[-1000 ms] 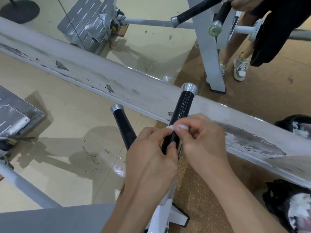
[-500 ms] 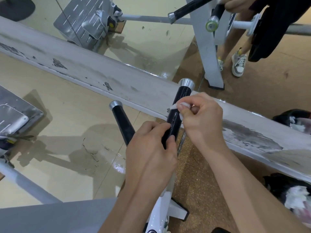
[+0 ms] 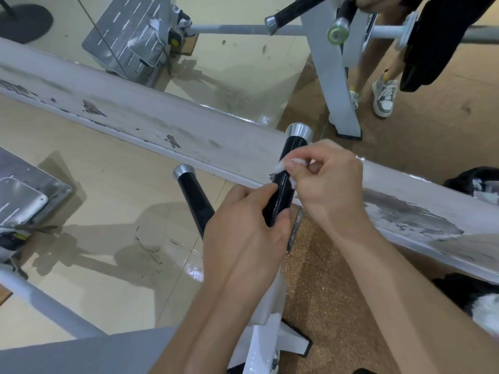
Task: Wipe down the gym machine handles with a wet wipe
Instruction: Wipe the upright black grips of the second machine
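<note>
right hand (image 3: 330, 182) pinches wet wipe (image 3: 280, 166) on handle (image 3: 282, 197) | left hand (image 3: 243, 228) grips handle beneath it | risk: loose pinch drops wipe

Seen from a head-worn camera: a person's bare left hand (image 3: 243, 225) and bare right hand (image 3: 329, 182), the forearms uncovered to the frame's lower edge. Reflected in the floor-level wall mirror (image 3: 229, 63) are a loose black garment (image 3: 437, 41), bare lower legs and grey-and-white lace-up trainers (image 3: 384, 97) with yellow at the ankle.
</note>
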Demonstrator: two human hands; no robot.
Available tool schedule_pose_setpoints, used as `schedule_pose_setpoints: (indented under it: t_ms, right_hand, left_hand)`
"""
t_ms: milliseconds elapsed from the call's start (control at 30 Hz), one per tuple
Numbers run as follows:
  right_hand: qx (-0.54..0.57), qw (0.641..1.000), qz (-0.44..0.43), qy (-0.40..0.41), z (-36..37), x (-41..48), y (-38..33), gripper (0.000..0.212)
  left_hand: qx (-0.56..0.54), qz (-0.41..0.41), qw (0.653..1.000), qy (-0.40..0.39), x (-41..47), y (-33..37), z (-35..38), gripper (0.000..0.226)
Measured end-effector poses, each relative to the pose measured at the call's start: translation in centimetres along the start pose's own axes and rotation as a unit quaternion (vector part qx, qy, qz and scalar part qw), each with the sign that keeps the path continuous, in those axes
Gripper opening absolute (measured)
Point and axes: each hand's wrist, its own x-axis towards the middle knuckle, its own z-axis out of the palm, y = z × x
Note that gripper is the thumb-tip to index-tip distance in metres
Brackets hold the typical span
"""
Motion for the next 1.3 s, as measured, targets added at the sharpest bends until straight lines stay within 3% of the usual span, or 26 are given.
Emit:
schedule_pose_setpoints:
  t_ms: [133, 300, 500, 633, 800, 967, 1133, 1200, 1300]
  right_hand:
    - [0.032, 0.998, 0.03, 0.036, 0.1, 1.3, 0.3, 0.011]
    - [0.002, 0.997, -0.002, -0.071, -0.9, 0.6, 0.0, 0.016]
    - [-0.03, 0.999, 0.02, 0.036, -0.6, 6.1, 0.4, 0.016]
    - [-0.064, 0.995, -0.037, -0.06, -0.8, 1.9, 0.1, 0.014]
    - [-0.083, 0.996, -0.02, -0.014, -0.7, 6.1, 0.1, 0.014]
    - [-0.101, 0.988, -0.035, -0.115, -1.4, 2.6, -0.5, 0.013]
    - [-0.096, 0.994, 0.003, -0.053, -1.1, 7.0, -0.7, 0.012]
    - [-0.12, 0.988, -0.005, -0.093, -1.2, 5.4, -1.2, 0.016]
    - [-0.094, 0.982, 0.009, -0.163, -2.3, 2.9, -1.8, 0.015]
  left_hand:
    - [-0.005, -0.02, 1.0, 0.001, 0.1, 0.1, 0.0, 0.014]
    - [-0.054, -0.06, 0.996, -0.031, 1.1, 0.2, -0.1, 0.023]
    - [-0.066, -0.058, 0.995, -0.048, 2.6, 0.3, 0.2, 0.033]
    - [-0.07, -0.064, 0.995, -0.034, 2.6, 0.5, 0.5, 0.031]
    - [-0.079, -0.075, 0.993, -0.037, 2.9, 0.6, 0.6, 0.029]
    - [-0.084, -0.079, 0.992, -0.049, 3.3, 0.7, 0.2, 0.027]
    - [-0.096, -0.072, 0.991, -0.063, 3.9, 0.4, 0.0, 0.021]
    - [-0.148, -0.06, 0.986, -0.042, 4.3, 0.4, -0.2, 0.02]
    - [-0.181, -0.029, 0.983, -0.03, 5.4, 0.6, -0.6, 0.037]
